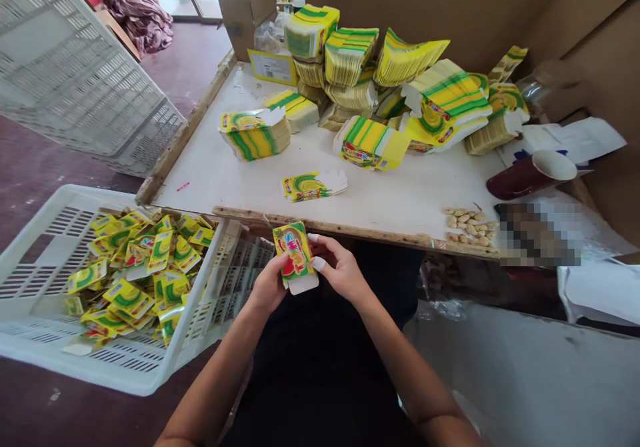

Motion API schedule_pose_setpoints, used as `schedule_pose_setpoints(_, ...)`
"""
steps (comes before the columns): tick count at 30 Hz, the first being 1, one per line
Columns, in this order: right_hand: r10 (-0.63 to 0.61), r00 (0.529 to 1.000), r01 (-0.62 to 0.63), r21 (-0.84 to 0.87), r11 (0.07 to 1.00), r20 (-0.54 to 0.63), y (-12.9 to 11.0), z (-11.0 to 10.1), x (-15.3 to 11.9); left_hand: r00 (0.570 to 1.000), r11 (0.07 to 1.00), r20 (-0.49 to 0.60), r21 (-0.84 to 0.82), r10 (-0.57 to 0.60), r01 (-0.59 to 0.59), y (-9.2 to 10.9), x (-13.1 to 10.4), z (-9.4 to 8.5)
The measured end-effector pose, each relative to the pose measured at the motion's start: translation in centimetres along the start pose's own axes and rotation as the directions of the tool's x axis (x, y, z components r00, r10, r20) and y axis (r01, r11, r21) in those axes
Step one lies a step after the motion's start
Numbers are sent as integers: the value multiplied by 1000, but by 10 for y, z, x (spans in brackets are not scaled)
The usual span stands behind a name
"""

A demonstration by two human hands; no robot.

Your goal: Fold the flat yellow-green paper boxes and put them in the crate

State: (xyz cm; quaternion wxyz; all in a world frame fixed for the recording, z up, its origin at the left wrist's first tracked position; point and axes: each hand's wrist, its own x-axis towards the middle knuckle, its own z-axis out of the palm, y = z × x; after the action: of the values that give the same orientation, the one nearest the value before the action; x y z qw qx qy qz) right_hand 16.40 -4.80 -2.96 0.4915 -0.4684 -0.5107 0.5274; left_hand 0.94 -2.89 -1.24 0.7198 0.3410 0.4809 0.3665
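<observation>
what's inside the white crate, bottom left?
A loose heap of yellow-and-green cartons lies in the white crate, some with white flaps showing. Slotted plastic shows around the heap. Whatever is underneath the top cartons is covered, as is the floor below them.

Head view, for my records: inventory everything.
Carton: one, multicoloured, between hands.
Stacks: many, yellow, on table.
Boxes: many, yellow, in crate.
Crate: one, white, left.
Table: one, white, centre.
Cup: one, maroon, right.
Nuts: many, tan, right.
Pixelation: one, brown, right.
Papers: some, white, right.
Plastic: some, clear, right.
Cardboard box: one, brown, back.
Tall crates: some, grey, left.
Cloth: one, pink, upper left.
Panels: some, brown, back.
Left hand: one, bare, on carton.
Right hand: one, bare, on carton.
</observation>
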Motion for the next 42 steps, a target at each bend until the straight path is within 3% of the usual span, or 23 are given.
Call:
schedule_pose_setpoints(6, -46, 988, 35, -75, 997, -147, -4, 19, -3, 970, 977, -135, 87, 204, -193, -25, -4, 12)
schedule_pose_setpoints(11, -117, 974, 71, -231, 970, -194, -4, 24, -7, 891, 902, -220, 275, 397, -333, -38, -5, 16)
schedule_pose_setpoints(14, -133, 980, 98, -224, 970, -146, -2, 25, -5, 879, 891, -229, 292, 419, -349, -31, -5, 12)
schedule_pose_setpoints(17, -146, 987, 130, -204, 970, -65, -4, 15, 11, 831, 838, -283, 431, 479, -336, -9, -10, -11)
schedule_pose_setpoints(19, -173, 982, 143, -283, 948, -82, -7, 1, 33, 696, 738, -395, 609, 599, -290, 13, -18, -42)
schedule_pose_setpoints(21, -201, 972, 123, -471, 874, -120, -11, -15, 61, 450, 646, -529, 748, 719, -153, 37, -28, -81)
schedule_pose_setpoints(23, -173, 980, 60, -684, 727, -99, -14, -28, 92, 262, 588, -569, 809, 780, 8, 56, -38, -121)
schedule_pose_setpoints(25, -152, 984, 30, -750, 661, -94, -13, -36, 119, 214, 552, -578, 816, 787, 173, 63, -46, -152)
schedule_pose_setpoints(26, -138, 986, 19, -767, 641, -91, -12, -37, 130, 210, 554, -590, 806, 780, 206, 61, -47, -162)
schedule_pose_setpoints(27, -125, 988, 10, -777, 630, -89, -9, -38, 138, 240, 555, -590, 807, 771, 200, 56, -47, -166)
schedule_pose_setpoints(28, -109, 990, 0, -790, 613, -85, -7, -37, 144, 296, 562, -585, 810, 755, 169, 48, -46, -166)
schedule_pose_setpoints(30, -79, 994, -19, -815, 580, -79, -1, -35, 148, 469, 597, -547, 801, 694, 51, 28, -38, -152)
schedule_pose_setpoints(32, -65, 995, -30, -834, 551, -79, 2, -33, 145, 633, 657, -478, 751, 609, -66, 10, -28, -126)
schedule_pose_setpoints(34, -70, 994, -34, -846, 531, -84, 3, -33, 140, 748, 675, -328, 707, 577, -210, -1, -17, -95)
schedule_pose_setpoints(36, -82, 993, -34, -850, 526, -90, 3, -34, 137, 786, 624, -151, 703, 600, -342, -2, -8, -68)
schedule_pose_setpoints(38, -92, 991, -33, -842, 538, -98, 3, -34, 137, 783, 561, -7, 701, 622, -440, 1, -2, -48)
schedule_pose_setpoints(42, -131, 982, -29, -795, 605, -136, 1, -33, 137, 813, 575, 130, 645, 568, -504, 4, 1, -25)
